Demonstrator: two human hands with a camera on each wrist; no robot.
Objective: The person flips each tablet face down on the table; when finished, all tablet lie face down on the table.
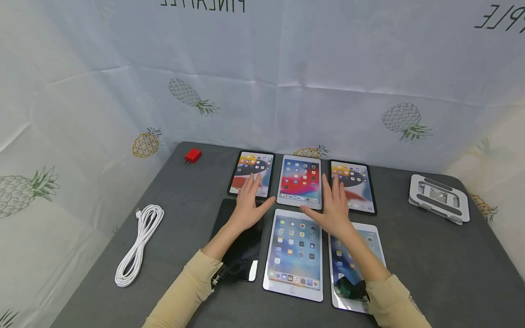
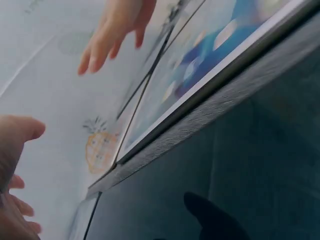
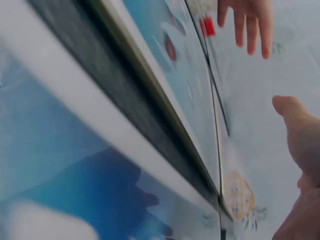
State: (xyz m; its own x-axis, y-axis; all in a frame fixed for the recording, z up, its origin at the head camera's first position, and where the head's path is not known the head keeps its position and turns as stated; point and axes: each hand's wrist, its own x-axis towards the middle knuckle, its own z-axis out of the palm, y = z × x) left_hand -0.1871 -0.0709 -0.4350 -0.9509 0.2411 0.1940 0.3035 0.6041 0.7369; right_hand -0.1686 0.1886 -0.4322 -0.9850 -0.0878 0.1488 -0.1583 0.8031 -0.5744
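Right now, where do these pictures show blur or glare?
Head view: mostly crisp, with a white patch, probably glare, on the glossy black rectangular tablet; left wrist: soft, tilted, a dark finger-shaped patch on that tablet; right wrist: the nearest white-framed, blue-screened tablet blurred, with a dark patch, reflection or shadow.

Back row, left to right: a black-bordered tablet (image 1: pixel 263 169), lit, its lower edge near the left hand (image 1: pixel 247 207); a white-bordered tablet (image 1: pixel 301 180), its icons on a red and blue background; a second black-bordered tablet (image 1: pixel 357 184), lit, partly covered by the right hand (image 1: pixel 334 210). Front row: a dark-screened tablet (image 1: pixel 248 243) — black, with a bright reflection at its near end; a white tablet with a round home button (image 1: pixel 293 255), lit; another white tablet (image 1: pixel 339 255), blue-screened, partly hidden beneath the right forearm. All six lie flat — face up, closely spaced.
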